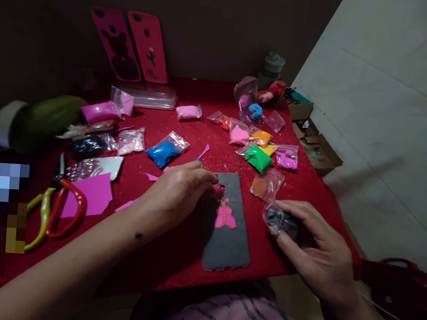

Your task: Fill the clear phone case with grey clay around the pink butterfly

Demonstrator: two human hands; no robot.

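A phone case [226,247] covered in dark grey lies on the red tablecloth in front of me. A pink butterfly [226,216] with orange edging sits on its upper half. Over the case's top left corner, my left hand [185,187] has its fingers pinched together. Whatever is between those fingertips is too small and dark to make out. To the right of the case, my right hand [319,253] is closed around a small clear plastic bag [280,222] with dark clay in it. A bag of brown clay [264,185] lies just beyond that hand.
Scissors [62,208] with red and yellow handles rest on a magenta sheet [95,196] at left. Bags of blue [163,152], green [257,158] and other coloured clay lie farther back. Two decorated phone cases [148,47] lean against the wall. Boxes [319,147] stand beyond the right edge.
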